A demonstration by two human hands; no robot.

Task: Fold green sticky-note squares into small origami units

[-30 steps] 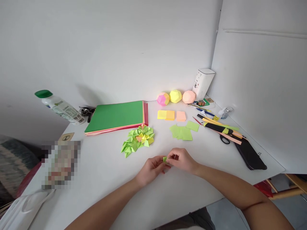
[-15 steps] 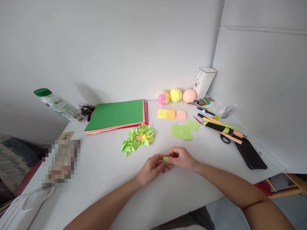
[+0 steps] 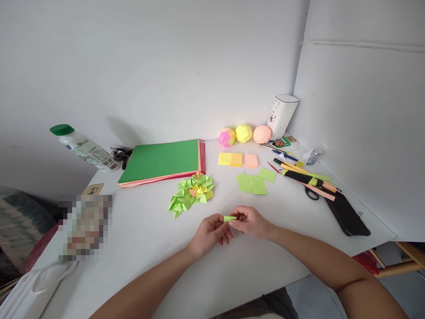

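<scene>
Between my two hands is a small folded piece of light green paper (image 3: pixel 229 219), held above the white table. My left hand (image 3: pixel 210 232) pinches its left end, while my right hand (image 3: pixel 250 221) grips the right end with thumb and fingers. Beyond my left hand lies a pile of folded green paper units (image 3: pixel 187 195), with a few yellow and orange ones among them. Farther right, loose flat green paper sheets (image 3: pixel 252 182) are spread on the table. Yellow and orange sticky notes (image 3: pixel 230 159) and a peach pad (image 3: pixel 251 161) sit behind them.
Three faceted paper balls (image 3: pixel 243 133) line the wall beside a white box (image 3: pixel 282 116). A stack of coloured paper (image 3: pixel 162 161) and a bottle (image 3: pixel 86 150) stand left. Right are a cutter (image 3: pixel 303 177), scissors (image 3: pixel 312 193) and a black case (image 3: pixel 347 215).
The green paper has turned in my fingers and shows more of a flat strip now. My hands shifted slightly; the things on the table stay put.
</scene>
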